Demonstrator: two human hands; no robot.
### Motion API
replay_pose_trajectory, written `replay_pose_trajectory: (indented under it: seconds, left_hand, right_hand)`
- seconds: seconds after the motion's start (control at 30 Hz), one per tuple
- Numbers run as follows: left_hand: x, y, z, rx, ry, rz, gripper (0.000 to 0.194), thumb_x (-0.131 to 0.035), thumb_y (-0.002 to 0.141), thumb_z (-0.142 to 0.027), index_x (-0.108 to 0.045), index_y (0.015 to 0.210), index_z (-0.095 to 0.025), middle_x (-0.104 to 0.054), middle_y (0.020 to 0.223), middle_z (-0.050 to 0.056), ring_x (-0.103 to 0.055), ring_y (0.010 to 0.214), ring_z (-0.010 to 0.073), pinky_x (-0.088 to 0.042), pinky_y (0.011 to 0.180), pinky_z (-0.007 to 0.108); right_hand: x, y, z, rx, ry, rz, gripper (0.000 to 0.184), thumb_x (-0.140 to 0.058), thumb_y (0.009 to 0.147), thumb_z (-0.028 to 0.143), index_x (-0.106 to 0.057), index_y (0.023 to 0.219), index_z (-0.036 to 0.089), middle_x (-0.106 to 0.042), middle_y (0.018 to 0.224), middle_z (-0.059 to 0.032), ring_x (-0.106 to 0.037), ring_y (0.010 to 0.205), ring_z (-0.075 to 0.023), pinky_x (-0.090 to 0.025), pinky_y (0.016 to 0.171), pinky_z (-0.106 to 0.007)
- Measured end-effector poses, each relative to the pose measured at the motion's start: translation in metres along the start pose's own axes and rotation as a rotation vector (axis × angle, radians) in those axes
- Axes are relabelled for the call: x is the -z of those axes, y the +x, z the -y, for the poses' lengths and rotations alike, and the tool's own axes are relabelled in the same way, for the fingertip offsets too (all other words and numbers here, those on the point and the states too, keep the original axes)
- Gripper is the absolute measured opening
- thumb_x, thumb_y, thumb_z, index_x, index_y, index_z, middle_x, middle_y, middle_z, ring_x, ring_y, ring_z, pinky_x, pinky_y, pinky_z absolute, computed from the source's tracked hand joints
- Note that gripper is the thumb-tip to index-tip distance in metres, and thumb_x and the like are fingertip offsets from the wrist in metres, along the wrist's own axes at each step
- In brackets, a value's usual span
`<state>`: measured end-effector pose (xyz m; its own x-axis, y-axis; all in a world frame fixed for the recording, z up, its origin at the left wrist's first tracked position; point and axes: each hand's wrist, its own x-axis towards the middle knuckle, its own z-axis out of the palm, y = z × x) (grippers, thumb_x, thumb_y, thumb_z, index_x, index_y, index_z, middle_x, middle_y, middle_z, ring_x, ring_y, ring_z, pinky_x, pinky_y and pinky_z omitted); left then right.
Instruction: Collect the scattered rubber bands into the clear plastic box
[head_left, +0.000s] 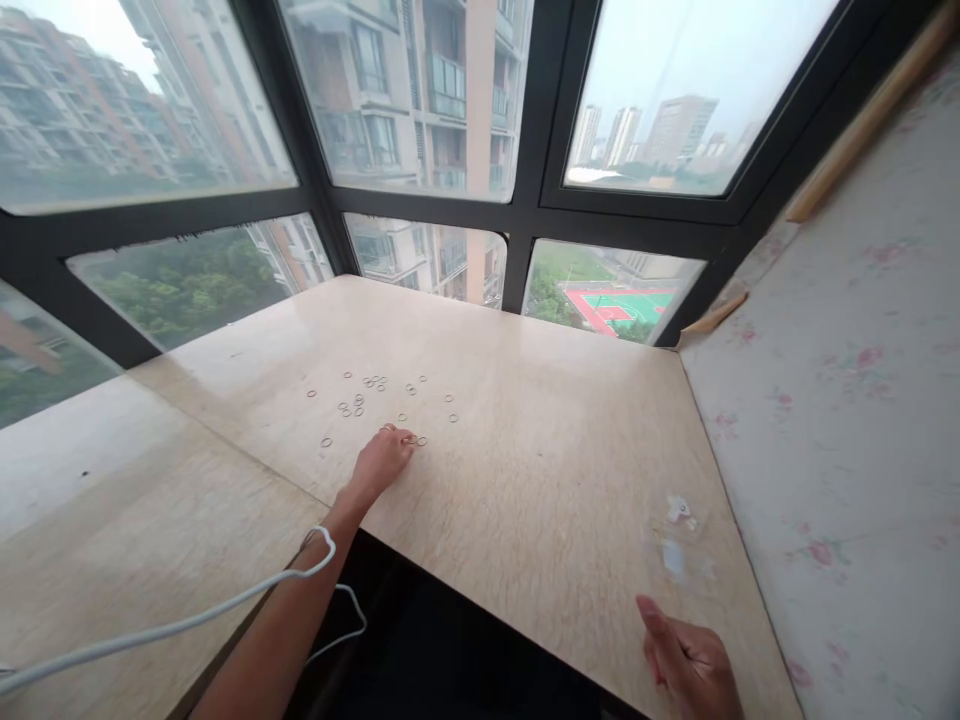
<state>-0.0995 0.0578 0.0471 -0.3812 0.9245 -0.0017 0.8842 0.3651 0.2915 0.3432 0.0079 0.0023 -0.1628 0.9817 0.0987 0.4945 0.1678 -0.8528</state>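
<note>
My left hand [384, 460] rests on the pale marble-like sill with its fingers pinched around a small thin ring [411, 440]. Just right of the fingertips lies another ring [422, 441], flat on the surface. Beyond the hand several more thin rings are scattered, some bunched in a cluster [358, 402], others apart like the ring [453, 418] to the right. Low at the right, my right hand [691, 660] is closed, fingers curled in and thumb lying along the top; whatever is inside the fist is hidden.
A clear plastic bag [673, 557] with a small white piece lies near the right wall [840, 430]. A white cable [187, 622] crosses my left forearm. Dark-framed windows [442, 212] border the sill [570, 400], and a dark gap [435, 640] opens below its front edge.
</note>
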Motion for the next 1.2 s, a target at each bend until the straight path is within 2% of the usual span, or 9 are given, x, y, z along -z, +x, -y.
replay_pose_trajectory:
  seconds: [0.13,0.27,0.4,0.63,0.83,0.9,0.97,1.07,1.2]
  left_hand:
    - [0.004,0.007,0.0,-0.09,0.132,0.05,0.028,-0.043,0.091,-0.025,-0.07,0.09,-0.019,-0.064,0.097,0.008,-0.062,0.085,0.0201,-0.044,0.066,0.027]
    - [0.007,0.013,0.002,-0.214,0.256,0.047,0.029,-0.04,0.093,-0.025,-0.066,0.084,-0.016,-0.065,0.094,0.009,-0.061,0.085,0.02,-0.043,0.066,0.028]
    - [0.013,0.021,0.005,-0.298,0.315,0.104,0.028,-0.04,0.092,-0.025,-0.063,0.081,-0.014,-0.065,0.091,0.01,-0.061,0.078,0.0188,-0.041,0.064,0.027]
    - [0.029,0.039,0.001,-0.268,0.349,0.275,0.013,-0.048,0.08,-0.021,-0.061,0.079,-0.017,-0.066,0.09,0.008,-0.059,0.075,0.0188,-0.038,0.059,0.027]
    - [0.038,0.048,-0.016,-0.269,0.375,0.345,0.008,-0.055,0.071,-0.023,-0.061,0.071,-0.017,-0.067,0.084,0.008,-0.059,0.07,0.0195,-0.037,0.056,0.027]
    - [0.037,0.045,-0.032,-0.308,0.303,0.317,0.009,-0.055,0.071,-0.025,-0.06,0.07,-0.017,-0.067,0.082,0.007,-0.059,0.069,0.0186,-0.036,0.055,0.026]
    - [0.031,0.039,-0.058,-0.391,0.176,0.261,0.009,-0.055,0.07,-0.025,-0.06,0.069,-0.018,-0.067,0.078,0.005,-0.058,0.068,0.0171,-0.036,0.055,0.026]
    - [0.019,0.021,-0.112,-0.577,-0.068,0.227,0.008,-0.056,0.07,-0.023,-0.061,0.068,-0.017,-0.065,0.072,0.003,-0.057,0.065,0.0147,-0.039,0.057,0.025]
    - [-0.003,-0.011,-0.195,-0.753,-0.426,0.329,0.008,-0.056,0.072,-0.019,-0.063,0.073,-0.016,-0.065,0.068,0.002,-0.058,0.061,0.0122,-0.041,0.055,0.022]
  right_hand:
    - [-0.001,-0.001,0.001,-0.024,0.002,-0.007,0.06,-0.048,0.088,0.052,-0.043,0.038,0.02,-0.042,0.036,0.0005,-0.043,0.034,-0.0111,-0.035,0.04,-0.023]
    - [-0.004,0.001,0.001,-0.076,0.034,-0.045,0.059,-0.049,0.087,0.055,-0.044,0.039,0.02,-0.041,0.035,0.0014,-0.04,0.031,-0.0101,-0.032,0.036,-0.023]
    - [-0.004,0.002,0.002,-0.082,0.059,-0.032,0.057,-0.05,0.086,0.055,-0.045,0.042,0.019,-0.043,0.038,0.0016,-0.041,0.032,-0.0098,-0.032,0.037,-0.022]
    - [-0.003,0.003,0.006,-0.062,0.044,-0.02,0.052,-0.049,0.088,0.053,-0.047,0.047,0.019,-0.044,0.043,0.0024,-0.042,0.036,-0.01,-0.034,0.04,-0.022]
    - [-0.003,0.004,0.009,-0.038,0.055,-0.021,0.051,-0.048,0.089,0.05,-0.048,0.049,0.019,-0.042,0.041,0.0038,-0.042,0.037,-0.01,-0.033,0.042,-0.022]
    - [-0.003,0.005,0.01,-0.028,0.063,-0.021,0.05,-0.048,0.09,0.048,-0.048,0.049,0.019,-0.042,0.042,0.004,-0.043,0.037,-0.0098,-0.034,0.043,-0.022]
    - [-0.003,0.005,0.012,-0.015,0.067,-0.023,0.05,-0.047,0.091,0.047,-0.048,0.05,0.019,-0.042,0.042,0.0041,-0.044,0.037,-0.0097,-0.034,0.043,-0.022]
    - [-0.003,0.006,0.015,-0.009,0.059,-0.036,0.05,-0.047,0.092,0.046,-0.048,0.049,0.019,-0.043,0.043,0.004,-0.045,0.038,-0.0095,-0.035,0.044,-0.021]
    - [-0.003,0.007,0.017,-0.008,0.051,-0.049,0.051,-0.047,0.092,0.046,-0.049,0.049,0.019,-0.042,0.041,0.0041,-0.045,0.039,-0.0099,-0.035,0.046,-0.022]
